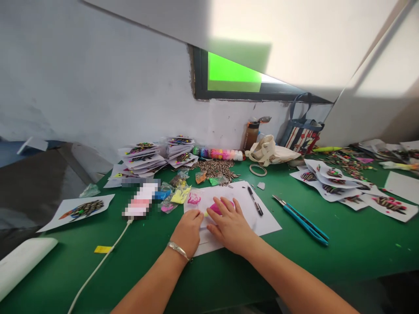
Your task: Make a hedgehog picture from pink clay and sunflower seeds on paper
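Pink piece (216,207) seemingly under right hand (231,226), left hand (189,230) beside

1. No legible text, brand, number or sign anywhere in view.
2. Pixelated patch (140,201), centre left: content masked, unreadable.
3. Bag (301,136), upper right: striped and figured print only; any lettering too small to tell.
4. Bottle (251,136), upper centre: no label readable.
5. Sheet (262,218), lower centre: blank where visible.
6. Cards (330,181), right: coloured figures, no writing made out.
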A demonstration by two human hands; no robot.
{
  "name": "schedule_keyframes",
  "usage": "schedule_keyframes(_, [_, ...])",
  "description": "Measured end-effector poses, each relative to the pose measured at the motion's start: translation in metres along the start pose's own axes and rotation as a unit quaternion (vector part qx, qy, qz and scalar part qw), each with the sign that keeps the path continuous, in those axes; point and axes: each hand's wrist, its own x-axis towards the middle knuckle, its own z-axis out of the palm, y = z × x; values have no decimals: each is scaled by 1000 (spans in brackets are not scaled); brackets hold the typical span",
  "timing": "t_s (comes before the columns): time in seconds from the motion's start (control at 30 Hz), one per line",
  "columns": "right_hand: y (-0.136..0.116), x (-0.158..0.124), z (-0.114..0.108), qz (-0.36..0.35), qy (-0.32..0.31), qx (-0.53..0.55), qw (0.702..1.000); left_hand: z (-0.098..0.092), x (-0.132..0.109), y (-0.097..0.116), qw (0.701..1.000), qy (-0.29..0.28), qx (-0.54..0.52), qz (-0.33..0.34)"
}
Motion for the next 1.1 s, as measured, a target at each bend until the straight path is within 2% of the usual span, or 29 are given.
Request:
schedule_keyframes(0.2, [3, 8, 10, -16, -36, 1, 999, -2, 0, -1, 1000, -10, -10, -3])
schedule_keyframes(0.5, [4, 13, 4, -23, -51, 14, 998, -5, 0, 3, 999, -23, -28, -17])
schedule_keyframes(0.57, [18, 24, -1, -3, -25, 8, 1000, -5, 0, 3, 999, -20, -23, -13])
schedule_keyframes(0.63, [41, 40, -7, 54, 4, -10, 999, -4, 0, 3, 1000, -14, -12, -8])
schedule_keyframes(0.7, [69, 56, -11, 115, 2, -37, 993, -4, 0, 2, 1000, -7, -5, -2])
schedule_keyframes(0.83, [108, 79, -9, 150, -18, -64, 986, -3, -1, 2, 1000, -2, -14, 1])
schedule_keyframes(0.93, [115, 89, 1, 149, -37, -79, 985, -3, -2, 3, 1000, -5, -24, -8])
schedule_keyframes(1.1, [109, 98, 12, 142, -56, -103, 983, -3, -2, 3, 1000, -9, -24, 4])
